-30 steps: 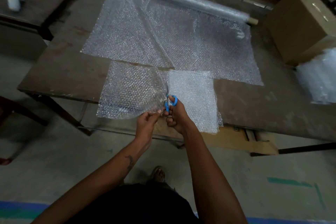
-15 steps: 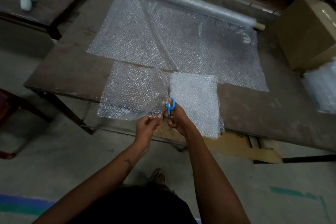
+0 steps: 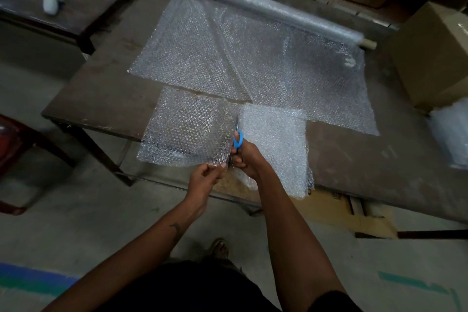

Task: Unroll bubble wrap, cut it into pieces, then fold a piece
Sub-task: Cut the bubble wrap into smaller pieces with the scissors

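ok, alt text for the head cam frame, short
A person's right hand works blue-handled scissors through bubble wrap at a table's near edge while the left hand pinches its corner. Beyond, a larger sheet runs to the roll.

- Bubble wrap sheet [image 3: 253, 58]: clear plastic film, dimpled with glinting bubbles.
- Roll [image 3: 266, 5]: the same film wound on a matt, pale core, apparently cardboard.
- Folded pieces [image 3: 276, 139]: layered plastic, whiter and more opaque.
- Scissors [image 3: 238, 138]: smooth blue plastic handles.
- Table [image 3: 379, 159]: dark top, matt, worn and scuffed.
- Cardboard box [image 3: 430, 53]: matt brown cardboard.
- Floor [image 3: 88, 223]: rough grey concrete.
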